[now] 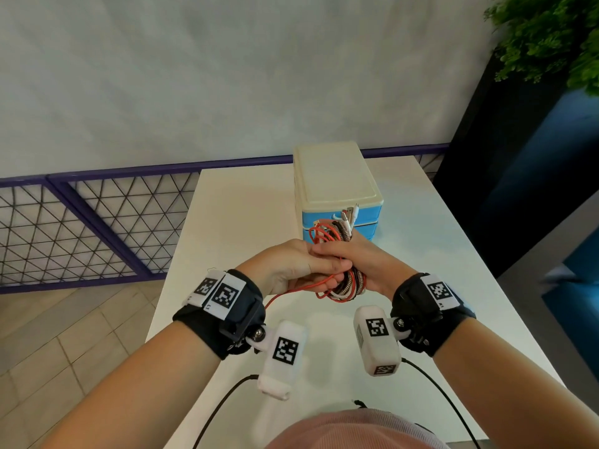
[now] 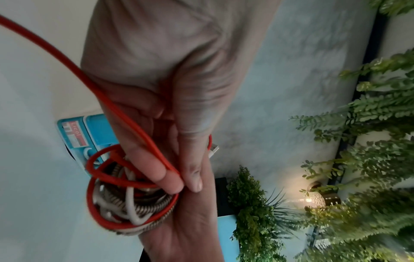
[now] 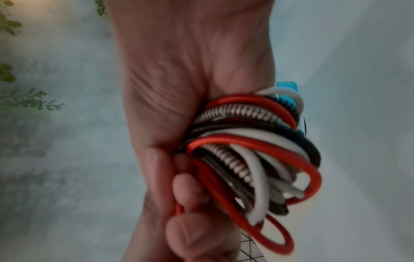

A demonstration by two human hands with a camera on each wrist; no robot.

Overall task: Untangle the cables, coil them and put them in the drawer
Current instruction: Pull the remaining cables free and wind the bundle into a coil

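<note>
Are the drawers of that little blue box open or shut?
Shut, as far as shown. In the head view the drawers sit flush under the cream lid, none pulled out; the cables in the hands hide part of the fronts.

Smooth red cable (image 3: 257, 141), glossy plastic drawer unit (image 1: 337, 186)

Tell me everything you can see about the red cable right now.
The red cable is thin, smooth and round, rubbery-looking. Most of it is looped into the bundle with white and braided cables, gripped in the right hand above the table, before the drawer unit. One free strand runs out through the left hand, pinched between thumb and fingers. Its plugs cannot be told apart.
</note>
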